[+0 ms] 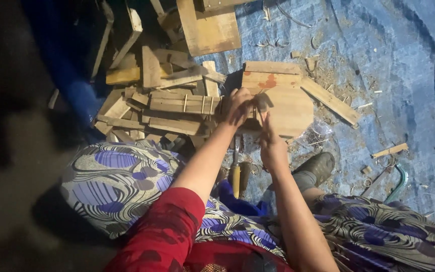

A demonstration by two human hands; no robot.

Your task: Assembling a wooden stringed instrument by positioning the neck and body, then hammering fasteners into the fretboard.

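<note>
Pale wooden board (290,108), angled corners, red smear, left hand (238,107) gripping its edge, right hand (272,146) open-fingered beside

dim dark floor on the left, wrinkled blue tarp (409,60) strewn with wood shavings (328,60)

No packages, labels, signs or screens are in view.

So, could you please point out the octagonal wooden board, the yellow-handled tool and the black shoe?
Octagonal wooden board (293,108), head view, bare right half of its face.
Yellow-handled tool (236,180), head view, middle of the handle.
Black shoe (320,165), head view, top of the toe.
</note>
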